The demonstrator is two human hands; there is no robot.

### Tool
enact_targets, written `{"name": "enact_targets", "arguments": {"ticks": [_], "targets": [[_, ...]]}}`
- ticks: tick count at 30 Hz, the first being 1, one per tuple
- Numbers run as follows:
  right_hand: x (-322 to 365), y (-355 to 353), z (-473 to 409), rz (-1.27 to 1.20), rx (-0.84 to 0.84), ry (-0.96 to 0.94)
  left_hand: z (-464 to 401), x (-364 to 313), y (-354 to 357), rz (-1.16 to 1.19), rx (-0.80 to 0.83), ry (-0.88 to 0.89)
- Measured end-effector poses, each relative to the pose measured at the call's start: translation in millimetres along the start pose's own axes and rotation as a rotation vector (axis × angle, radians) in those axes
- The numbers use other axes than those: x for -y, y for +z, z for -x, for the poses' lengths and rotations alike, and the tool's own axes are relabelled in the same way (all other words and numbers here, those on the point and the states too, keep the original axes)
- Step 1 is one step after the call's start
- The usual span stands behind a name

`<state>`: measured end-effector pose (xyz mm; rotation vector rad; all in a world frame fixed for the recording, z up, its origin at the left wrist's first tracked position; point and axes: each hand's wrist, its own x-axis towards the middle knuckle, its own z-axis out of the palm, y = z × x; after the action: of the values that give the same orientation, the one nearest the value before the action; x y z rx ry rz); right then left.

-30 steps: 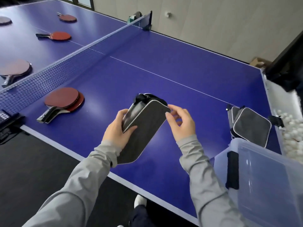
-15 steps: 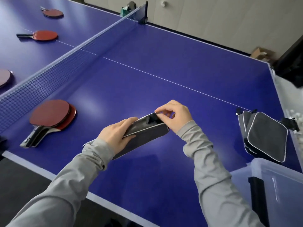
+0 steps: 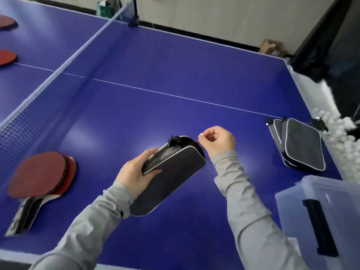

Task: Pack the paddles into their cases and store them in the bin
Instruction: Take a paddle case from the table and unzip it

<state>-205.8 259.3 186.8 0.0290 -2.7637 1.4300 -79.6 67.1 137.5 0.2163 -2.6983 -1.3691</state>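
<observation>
My left hand (image 3: 136,174) grips a dark grey paddle case (image 3: 171,172) with white piping, held above the blue table. At the case's top right corner, my right hand (image 3: 218,141) pinches the zipper pull (image 3: 199,140). What is inside the case is hidden. Two red paddles (image 3: 42,176) lie stacked on the table at the left. More grey cases (image 3: 300,143) lie piled at the right edge. The clear plastic bin (image 3: 321,211) with a black handle stands at the lower right.
The net (image 3: 48,94) crosses the table (image 3: 175,65) at the left, with more red paddles (image 3: 6,57) beyond it. A white trough of white balls (image 3: 335,137) runs along the table's right side. A cardboard box (image 3: 270,46) sits on the floor behind.
The case has turned from edge-on to show its broad side. My right hand has moved from the case's opening to the zipper pull at its corner. The camera has swung right.
</observation>
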Motion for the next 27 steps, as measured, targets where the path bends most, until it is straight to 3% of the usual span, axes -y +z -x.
{"name": "enact_targets", "arguments": {"ticks": [5, 9, 13, 17, 22, 27], "targets": [[-12, 2, 2, 0.034, -0.127, 0.225, -20, 14, -35, 0.218, -0.026, -0.008], [-18, 11, 21, -0.073, -0.147, 0.277, -35, 27, -58, 0.458, -0.001, -0.044], [-17, 25, 37, -0.094, -0.132, 0.223, -40, 38, -64, 0.652, 0.019, -0.253], [-17, 31, 41, 0.047, -0.091, 0.126, -44, 43, -74, 0.721, 0.077, -0.441], [-16, 30, 47, 0.183, -0.03, -0.012, -49, 41, -83, 0.789, 0.075, -0.518], [-11, 31, 62, 0.183, -0.06, -0.24, -55, 41, -83, 0.814, -0.034, -0.598]]}}
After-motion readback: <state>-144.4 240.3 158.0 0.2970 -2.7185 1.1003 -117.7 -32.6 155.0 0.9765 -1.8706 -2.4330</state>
